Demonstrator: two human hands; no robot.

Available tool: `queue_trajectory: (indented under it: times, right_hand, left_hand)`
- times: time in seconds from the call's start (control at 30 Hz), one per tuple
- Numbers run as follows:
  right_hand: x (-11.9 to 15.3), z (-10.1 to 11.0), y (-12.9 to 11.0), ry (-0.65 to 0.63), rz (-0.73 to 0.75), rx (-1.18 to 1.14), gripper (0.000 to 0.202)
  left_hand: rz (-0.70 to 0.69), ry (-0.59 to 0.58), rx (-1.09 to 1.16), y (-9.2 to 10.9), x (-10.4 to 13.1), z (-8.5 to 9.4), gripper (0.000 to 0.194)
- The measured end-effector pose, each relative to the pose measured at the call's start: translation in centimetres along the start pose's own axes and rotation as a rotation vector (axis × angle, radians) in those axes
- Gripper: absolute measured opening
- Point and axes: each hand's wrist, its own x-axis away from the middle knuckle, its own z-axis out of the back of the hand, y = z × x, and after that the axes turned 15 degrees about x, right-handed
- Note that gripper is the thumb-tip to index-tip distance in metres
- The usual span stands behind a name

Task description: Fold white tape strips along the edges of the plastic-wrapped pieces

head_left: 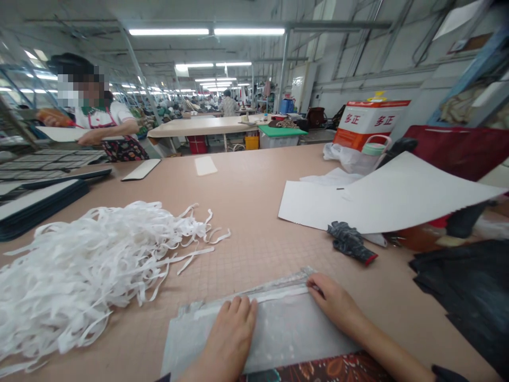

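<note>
A pale grey, slightly see-through fabric piece (294,329) lies on the table in front of me, its far edge layered and uneven. Along that edge runs a narrow white strip (278,293). My left hand (233,334) rests on the fabric, fingers together and laid flat near the strip. At the right corner, my right hand (330,298) is closed, thumb and fingers pinching the fabric's edge by the strip's end. Whether the strip itself is in that pinch cannot be made out. To the left spreads a big tangled heap of white strips (99,260).
A dark glove with a red cuff (350,243) lies beyond my right hand, before a large white sheet (382,199). Black material (465,297) covers the right side. Dark-edged panels (43,204) are stacked at left. A co-worker (99,114) stands behind them holding a pale panel.
</note>
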Motion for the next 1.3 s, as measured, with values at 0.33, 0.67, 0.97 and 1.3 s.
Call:
queue_trajectory:
  times: [0.33, 0.67, 0.97, 1.3]
  right_hand:
    - [-0.3, 1.3, 1.5, -0.035, -0.104, -0.028, 0.013]
    - [-0.8, 1.5, 2.4, -0.030, -0.244, 0.016, 0.012]
    - [-0.8, 1.7, 2.7, -0.017, -0.258, 0.001, 0.018]
    - [-1.0, 1.9, 2.5, -0.042, -0.285, 0.049, 0.023]
  left_hand:
    - [-0.047, -0.012, -0.036, 2.0, -2.9, -1.9, 0.045]
    - [-0.070, 0.085, -0.123, 2.5, -3.8, -2.7, 0.056]
    - [-0.056, 0.135, -0.137, 2.3, -4.0, -3.4, 0.057]
    - [-0.061, 0.121, -0.162, 2.1, -4.1, -3.7, 0.060]
